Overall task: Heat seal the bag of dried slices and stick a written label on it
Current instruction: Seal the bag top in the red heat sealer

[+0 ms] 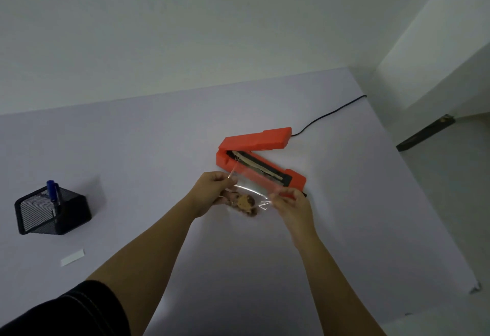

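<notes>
the left hand (pixel 216 192) and right hand (pixel 290 203) each pinch an upper corner of the clear bag (pixel 252 190); dried slices (pixel 245 203) sit at its bottom. the bag mouth lies over the orange heat sealer (pixel 254 155), lid raised, at 12 o'clock from the hands. its black cord (pixel 331 113) runs toward 2 o'clock. at 9 o'clock: mesh pen holder (pixel 53 211) with blue pen (pixel 53 190); blank label (pixel 72 257) at 8 o'clock. white table (pixel 132 150), white walls (pixel 185 30).
</notes>
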Demonstrator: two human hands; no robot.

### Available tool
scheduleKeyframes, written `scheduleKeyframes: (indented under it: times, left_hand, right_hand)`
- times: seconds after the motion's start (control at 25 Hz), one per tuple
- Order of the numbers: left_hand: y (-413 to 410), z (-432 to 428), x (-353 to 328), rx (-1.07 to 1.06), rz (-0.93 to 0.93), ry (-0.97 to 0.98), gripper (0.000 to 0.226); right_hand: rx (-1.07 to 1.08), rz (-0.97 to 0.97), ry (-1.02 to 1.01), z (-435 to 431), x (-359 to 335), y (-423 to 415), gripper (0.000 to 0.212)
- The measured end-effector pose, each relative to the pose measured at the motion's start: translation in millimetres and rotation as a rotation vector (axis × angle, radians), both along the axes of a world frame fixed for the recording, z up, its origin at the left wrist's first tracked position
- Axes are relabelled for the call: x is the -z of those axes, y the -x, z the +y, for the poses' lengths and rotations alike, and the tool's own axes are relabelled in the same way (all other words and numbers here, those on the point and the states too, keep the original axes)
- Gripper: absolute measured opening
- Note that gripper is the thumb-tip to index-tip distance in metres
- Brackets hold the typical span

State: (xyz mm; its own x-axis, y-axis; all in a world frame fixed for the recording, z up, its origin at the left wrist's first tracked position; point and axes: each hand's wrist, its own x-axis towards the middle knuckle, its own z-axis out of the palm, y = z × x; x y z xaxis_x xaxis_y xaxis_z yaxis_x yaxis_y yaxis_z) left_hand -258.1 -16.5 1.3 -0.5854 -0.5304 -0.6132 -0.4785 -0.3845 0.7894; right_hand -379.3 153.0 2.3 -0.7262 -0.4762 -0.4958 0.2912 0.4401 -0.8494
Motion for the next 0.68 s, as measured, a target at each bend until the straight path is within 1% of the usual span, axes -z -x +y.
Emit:
scheduleKeyframes:
  times: [0.08,0.12,0.28,0.36,0.52,0.68]
  left_hand:
    - [6.1,0.0,4.3,-0.071,0.032,-0.069,0.015]
    - [7.7,-0.2,6.5,-0.094,0.039,-0.072,0.016]
    - [8.2,-1.8,11.3,-0.068,0.021,0.003,0.029]
    - [8.5,-0.8,12.1,-0.055,0.02,0.015,0.032]
    - [11.8,-0.9,12.5,-0.068,-0.009,0.074,0.029]
    - [13.9,-3.9,10.5,-0.058,-0.085,0.155,0.024]
  right_hand:
    - [0.003,0.035,-0.02,-0.1,-0.4,2.7,0.02]
    - [0.0,0.054,-0.025,-0.1,-1.2,3.2,0.02]
    - [-0.005,0.132,-0.031,-1.8,-2.7,3.9,0.024]
    - [0.008,0.158,-0.045,-4.4,-0.8,4.6,0.025]
    - [0.008,0.234,-0.058,-11.0,1.1,6.7,0.026]
    - [0.004,0.264,-0.06,-14.0,-0.7,6.4,0.022]
